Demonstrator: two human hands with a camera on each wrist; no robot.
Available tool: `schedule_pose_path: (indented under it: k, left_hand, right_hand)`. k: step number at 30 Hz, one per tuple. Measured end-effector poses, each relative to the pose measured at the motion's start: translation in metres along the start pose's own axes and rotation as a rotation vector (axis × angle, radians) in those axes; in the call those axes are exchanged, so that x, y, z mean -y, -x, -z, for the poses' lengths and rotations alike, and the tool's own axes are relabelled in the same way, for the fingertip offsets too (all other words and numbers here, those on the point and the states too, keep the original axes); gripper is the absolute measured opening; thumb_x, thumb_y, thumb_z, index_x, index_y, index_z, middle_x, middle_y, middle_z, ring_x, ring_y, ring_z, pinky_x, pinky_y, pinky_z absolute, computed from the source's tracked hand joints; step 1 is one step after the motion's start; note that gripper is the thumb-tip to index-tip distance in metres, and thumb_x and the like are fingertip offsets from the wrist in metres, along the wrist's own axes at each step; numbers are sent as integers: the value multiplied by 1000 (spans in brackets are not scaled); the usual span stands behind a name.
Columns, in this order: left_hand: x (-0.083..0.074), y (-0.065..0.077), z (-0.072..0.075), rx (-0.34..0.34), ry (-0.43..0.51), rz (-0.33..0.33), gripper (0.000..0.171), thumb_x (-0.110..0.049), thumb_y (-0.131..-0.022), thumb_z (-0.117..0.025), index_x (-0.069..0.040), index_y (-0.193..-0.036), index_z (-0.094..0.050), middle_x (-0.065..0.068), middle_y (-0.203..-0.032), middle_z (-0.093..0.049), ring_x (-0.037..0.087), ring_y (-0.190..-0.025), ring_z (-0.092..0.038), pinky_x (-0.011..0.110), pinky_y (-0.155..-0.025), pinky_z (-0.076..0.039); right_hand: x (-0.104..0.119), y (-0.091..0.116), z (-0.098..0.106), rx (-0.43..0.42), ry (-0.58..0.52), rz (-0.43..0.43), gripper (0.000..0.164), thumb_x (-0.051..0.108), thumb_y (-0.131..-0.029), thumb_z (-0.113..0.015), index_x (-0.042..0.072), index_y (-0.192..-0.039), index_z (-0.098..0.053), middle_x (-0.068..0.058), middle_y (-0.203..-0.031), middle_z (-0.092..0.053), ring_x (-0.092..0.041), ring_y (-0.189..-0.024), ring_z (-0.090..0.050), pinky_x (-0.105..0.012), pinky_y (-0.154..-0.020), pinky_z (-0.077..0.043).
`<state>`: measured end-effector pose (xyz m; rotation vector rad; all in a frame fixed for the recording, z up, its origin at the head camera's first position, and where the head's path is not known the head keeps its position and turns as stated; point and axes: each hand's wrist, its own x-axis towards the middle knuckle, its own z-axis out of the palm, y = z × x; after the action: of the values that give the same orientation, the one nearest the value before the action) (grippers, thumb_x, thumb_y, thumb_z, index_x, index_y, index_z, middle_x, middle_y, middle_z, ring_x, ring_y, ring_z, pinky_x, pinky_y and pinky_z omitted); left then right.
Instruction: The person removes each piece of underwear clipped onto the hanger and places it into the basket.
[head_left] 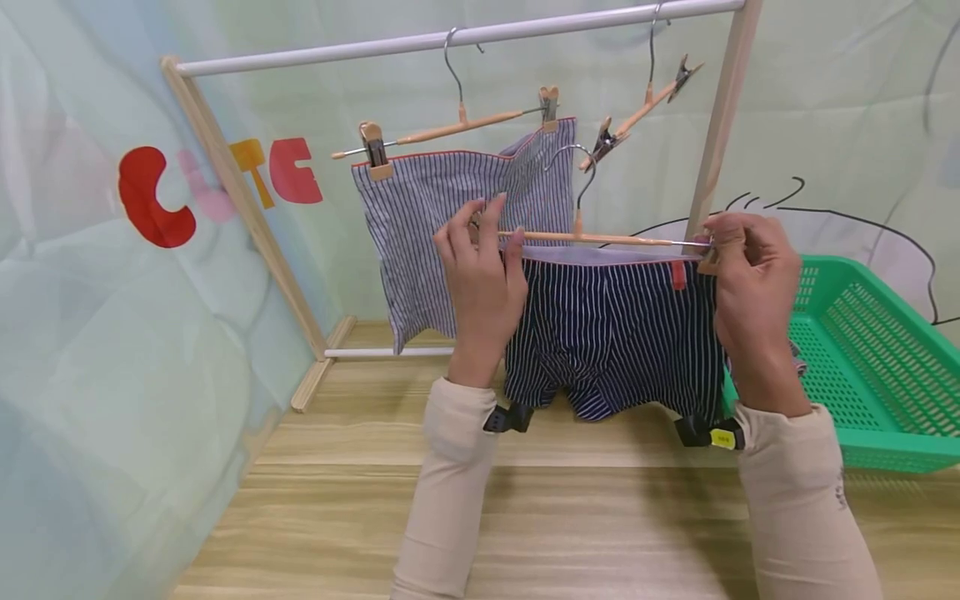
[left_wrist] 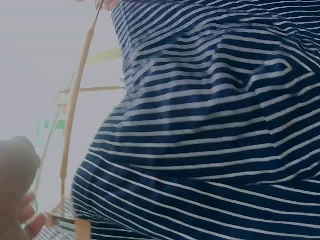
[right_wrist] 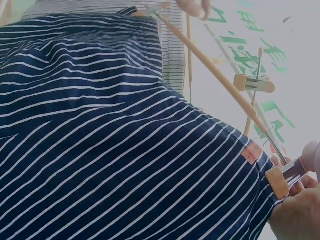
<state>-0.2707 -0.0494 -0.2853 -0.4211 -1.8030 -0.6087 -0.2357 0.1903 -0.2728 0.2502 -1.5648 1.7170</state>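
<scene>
Navy shorts with white stripes [head_left: 615,333] hang by the waistband from a peach clip hanger [head_left: 615,240], held in front of the rack. My right hand [head_left: 757,283] pinches the clip [right_wrist: 277,183] at the hanger's right end, beside the shorts' red tag [right_wrist: 252,153]. At the other end, my left hand [head_left: 483,287] is raised with fingers spread beside the left clip [left_wrist: 82,229]. In the right wrist view those fingers are apart from that clip, which sits on the waistband corner. The hanger's hook [head_left: 583,158] points up, off the rail.
A white rail [head_left: 322,57] on wooden posts carries grey striped shorts [head_left: 420,217] on one hanger and a second bare clip hanger [head_left: 637,117]. At the right, a green plastic basket [head_left: 892,446] with a bit of cloth inside stands on the wooden table [head_left: 360,467].
</scene>
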Motion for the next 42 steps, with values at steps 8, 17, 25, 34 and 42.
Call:
schedule_pose_path:
  k: [8,17,25,34,42]
  left_hand:
    - [9,3,6,48,107,318,46,-33,-101,-38,-3,-137,-40,18,-126,-43,26,-113,-38,42,-89,-45]
    - [21,1,8,45,179,460,42,-28,-104,-31,-1,-132,-45,19,-112,-50,26,-98,-47,45,-84,-44]
    - [23,-2,8,20,397,459,35,-21,-103,-32,-1,-112,-60,16,-100,-51,23,-87,-48,39,-75,-46]
    - [27,-4,9,15,484,368,32,-17,-102,-37,2,-113,-59,18,-94,-57,20,-64,-51,34,-56,-51]
    - [27,-4,13,57,670,473,35,-21,-102,-36,1,-117,-58,20,-103,-61,22,-64,-55,29,-49,-54]
  right_hand:
    - [2,0,0,2,-32,-19,24,19,-91,-58,-2,-93,-69,-4,-93,-50,-22,-97,-52,-35,-88,-43]
    - [0,-1,1,16,-46,-21,24,18,-93,-57,-3,-92,-68,-3,-92,-50,-23,-102,-49,-40,-96,-37]
    - [-2,-2,1,38,-99,-27,24,17,-92,-57,-5,-92,-68,-4,-91,-50,-25,-103,-50,-42,-96,-37]
    - [-1,-2,2,47,-120,-21,25,16,-92,-57,-7,-93,-67,-5,-92,-50,-26,-100,-52,-41,-94,-39]
    - [0,-1,2,58,-130,-33,25,16,-92,-58,-7,-92,-67,-6,-93,-49,-24,-94,-54,-40,-94,-41]
